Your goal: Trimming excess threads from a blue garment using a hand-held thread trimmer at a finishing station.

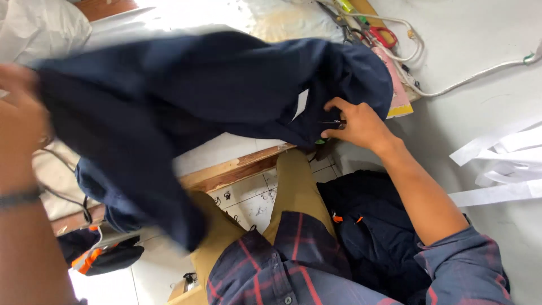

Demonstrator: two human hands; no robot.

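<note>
Dark navy garment (186,107) in left hand (20,110) and right hand (358,124).

Plaid shirt (293,265), khaki trousers (293,186), dark wristband (20,197).

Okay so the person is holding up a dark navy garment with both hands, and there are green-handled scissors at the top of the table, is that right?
Not quite. The scissors have red handles, not green, as the head view shows. The rest holds: the left hand and right hand both hold the navy garment.
</note>
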